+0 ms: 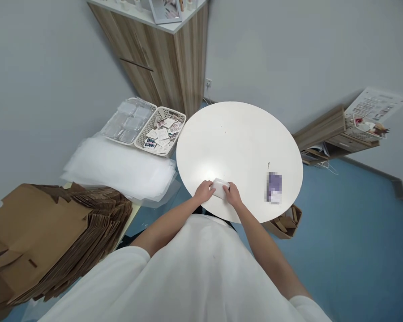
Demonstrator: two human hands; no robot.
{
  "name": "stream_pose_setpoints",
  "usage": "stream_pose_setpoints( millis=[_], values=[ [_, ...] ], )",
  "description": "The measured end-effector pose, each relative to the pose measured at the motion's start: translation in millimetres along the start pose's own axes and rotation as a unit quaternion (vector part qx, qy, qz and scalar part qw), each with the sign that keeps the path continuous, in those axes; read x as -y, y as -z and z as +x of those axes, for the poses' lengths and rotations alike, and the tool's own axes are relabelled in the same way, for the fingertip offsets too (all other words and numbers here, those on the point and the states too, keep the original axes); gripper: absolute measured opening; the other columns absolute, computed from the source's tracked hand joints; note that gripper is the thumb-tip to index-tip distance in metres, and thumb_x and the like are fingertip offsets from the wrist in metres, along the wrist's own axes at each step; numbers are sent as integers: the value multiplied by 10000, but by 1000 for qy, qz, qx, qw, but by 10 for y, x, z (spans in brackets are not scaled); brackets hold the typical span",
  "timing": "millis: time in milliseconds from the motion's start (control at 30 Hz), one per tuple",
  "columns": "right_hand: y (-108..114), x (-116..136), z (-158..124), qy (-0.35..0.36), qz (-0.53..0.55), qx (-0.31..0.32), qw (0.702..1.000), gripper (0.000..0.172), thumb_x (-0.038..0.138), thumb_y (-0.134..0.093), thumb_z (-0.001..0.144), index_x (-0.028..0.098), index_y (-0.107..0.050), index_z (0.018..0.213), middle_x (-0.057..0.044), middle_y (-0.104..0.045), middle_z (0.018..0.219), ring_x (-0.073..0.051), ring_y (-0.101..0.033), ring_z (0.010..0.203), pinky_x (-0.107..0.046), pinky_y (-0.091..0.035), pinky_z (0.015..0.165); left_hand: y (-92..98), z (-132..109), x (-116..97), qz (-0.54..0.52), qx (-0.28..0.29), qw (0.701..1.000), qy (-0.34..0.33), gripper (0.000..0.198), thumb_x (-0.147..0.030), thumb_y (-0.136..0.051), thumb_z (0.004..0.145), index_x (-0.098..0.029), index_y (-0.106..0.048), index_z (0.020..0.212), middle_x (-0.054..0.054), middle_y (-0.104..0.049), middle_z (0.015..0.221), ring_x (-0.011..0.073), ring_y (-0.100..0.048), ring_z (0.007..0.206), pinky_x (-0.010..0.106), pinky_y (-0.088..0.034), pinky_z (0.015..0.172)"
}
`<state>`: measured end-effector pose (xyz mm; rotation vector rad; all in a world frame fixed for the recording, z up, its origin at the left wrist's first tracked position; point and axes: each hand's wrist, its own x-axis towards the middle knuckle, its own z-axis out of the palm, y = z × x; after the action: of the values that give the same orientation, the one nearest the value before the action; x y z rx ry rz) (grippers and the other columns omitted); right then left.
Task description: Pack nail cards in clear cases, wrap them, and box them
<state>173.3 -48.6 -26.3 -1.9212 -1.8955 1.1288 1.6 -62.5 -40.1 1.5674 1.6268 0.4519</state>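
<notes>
Pressure from both sides holds the small, whitish, roughly rectangular packet (219, 188) between my bare hands. My left hand (204, 192) is curled narrow on its left edge; my right hand (233, 194) grips the opposite edge, the thumb over the near corner. The packet is just over the near part of the round, white, smooth-topped table (238, 138); I cannot tell whether it rests there or is lifted slightly.

To handle it well, I judge, I should squeeze evenly from both sides, keep my thumbs flat, and press any loose layer snug without crushing the corners. Working low over the table would steady it.

Right of my right hand lies a purple-and-white item (274, 187), too blurred to identify. Well left of my left hand lie the wide, translucent white sheets in a flat stack (117, 167), and beyond them a cream plastic basket of printed cards (151, 151).
</notes>
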Motion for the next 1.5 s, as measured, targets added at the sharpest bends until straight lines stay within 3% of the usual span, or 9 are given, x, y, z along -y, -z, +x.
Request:
stream_pose_setpoints(
  millis=[133,267,400,533,667,800,1067,1267,1500],
  values=[
    [-76,-74,-61,-8,29,-61,998,559,451,-357,815,167,-272,1289,-141,-402,1200,-250,-442,1066,-387,-418,841,-15,45,-44,16,-8,999,39,282,-330,-505,758,-164,-538,983,60,-571,919,184,-557,850,308,-441,753],
    [-82,-123,-225,14,69,-76,995,597,427,-374,820,203,-179,1337,-145,-349,1241,-225,-507,931,-400,-447,807,42,38,-86,17,-25,998,57,336,-324,-513,761,-161,-505,1055,61,-559,961,172,-554,844,304,-442,766],
    [-81,-138,-370,47,81,-52,994,545,401,-400,814,242,-250,1314,-114,-336,1230,-217,-491,977,-392,-439,845,95,-55,-146,41,-48,998,-6,407,-319,-511,776,-177,-457,1153,94,-481,1111,196,-519,973,335,-425,844],
    [-160,-144,-426,73,88,-17,993,488,410,-466,787,270,-380,1247,-98,-282,1250,-261,-378,1146,-424,-383,926,57,-174,-202,106,-19,993,-57,405,-352,-535,762,-228,-498,1145,96,-402,1205,265,-411,1119,414,-375,918],
    [-226,-185,-435,27,111,28,993,524,421,-495,769,264,-383,1255,-109,-282,1238,-275,-364,1160,-447,-367,939,-16,-229,-223,116,17,993,-25,439,-344,-543,756,-243,-485,1179,93,-400,1218,284,-377,1150,437,-348,944],
    [-182,-232,-448,-12,167,73,983,548,431,-498,760,260,-378,1267,-107,-309,1205,-225,-468,1046,-390,-410,914,-1,-247,-221,67,15,998,-7,472,-362,-527,773,-238,-445,1221,97,-387,1252,266,-356,1190,411,-333,972],
    [-29,-179,-519,-45,260,94,960,527,495,-481,761,318,-409,1252,-63,-323,1308,-213,-479,1084,-346,-461,851,134,-250,-211,-98,41,987,120,488,-399,-464,818,-230,-396,1270,103,-451,1259,200,-525,1035,321,-435,852],
    [43,-18,-373,-82,281,104,951,523,497,-489,755,281,-442,1229,-49,-388,1332,-216,-480,1112,-353,-458,870,168,-137,-146,-194,94,967,134,484,-375,-469,816,-188,-421,1260,106,-572,1130,206,-559,987,350,-440,848],
    [-111,429,58,-84,295,97,947,557,461,-535,735,263,-431,1245,-44,-325,1390,-220,-446,1165,-371,-432,921,518,126,125,-178,45,978,99,590,-321,-505,789,-200,-276,1319,108,-387,1336,224,-418,1180,349,-397,917]
  ],
)
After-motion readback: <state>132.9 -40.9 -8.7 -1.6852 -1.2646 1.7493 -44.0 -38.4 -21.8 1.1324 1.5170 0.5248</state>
